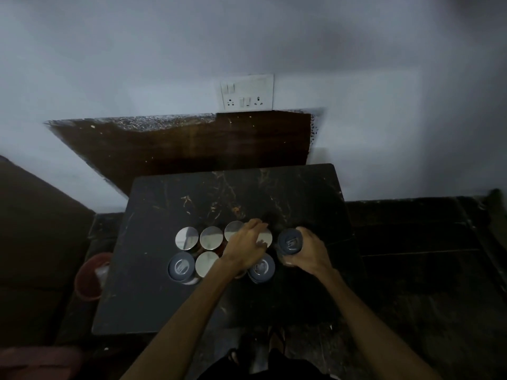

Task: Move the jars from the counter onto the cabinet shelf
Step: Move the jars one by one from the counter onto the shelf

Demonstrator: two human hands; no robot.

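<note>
Several jars stand in two rows on a dark marble counter, seen from above. Silver lids fill the back row; a grey-lidded jar and another silver lid sit in front. My left hand lies over a silver-lidded jar in the back row, fingers curled around it. My right hand grips a grey-lidded jar at the right end. One more grey-lidded jar stands below my left hand.
A brown wooden shelf surface lies behind the counter, under a white wall socket plate. A red bucket sits on the floor at the counter's left. Dark floor stretches to the right.
</note>
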